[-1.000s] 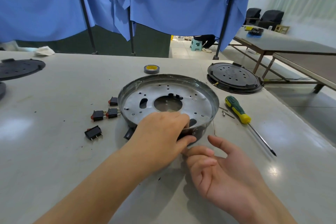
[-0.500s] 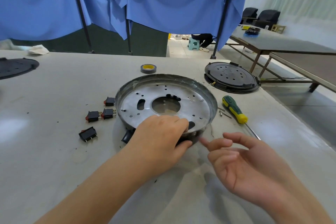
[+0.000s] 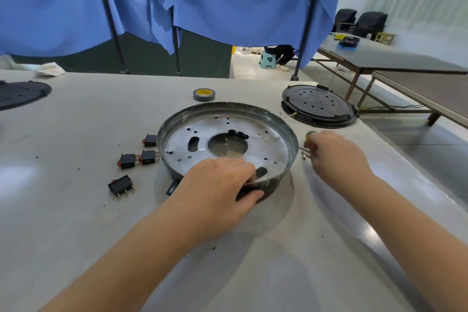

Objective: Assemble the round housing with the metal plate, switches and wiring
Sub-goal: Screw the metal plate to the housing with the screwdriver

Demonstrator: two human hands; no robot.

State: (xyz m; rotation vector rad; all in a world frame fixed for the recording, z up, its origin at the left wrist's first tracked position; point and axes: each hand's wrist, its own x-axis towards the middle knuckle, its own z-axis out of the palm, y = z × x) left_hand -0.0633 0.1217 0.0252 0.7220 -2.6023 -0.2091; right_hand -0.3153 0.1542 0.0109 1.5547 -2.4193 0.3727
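Switches, black rocker type with red ends (image 3: 138,159), loose on grey table (image 3: 76,134), unfitted. Left hand (image 3: 217,192) gripping round dark housing (image 3: 291,132), perforated metal plate (image 3: 228,134) seated inside. Right hand (image 3: 334,152) covering green-handled screwdriver (image 3: 310,134); grip unclear. Wiring unseen.

Both forearms bare, no sleeves or gloves.

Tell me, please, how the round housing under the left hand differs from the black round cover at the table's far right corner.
The housing lies open side up, a shiny metal plate with a large central hole inside its rim; the black cover is matte dark plastic with only small holes. The left hand grips the housing's near rim; nothing touches the cover. Both are round and lie flat on the table.
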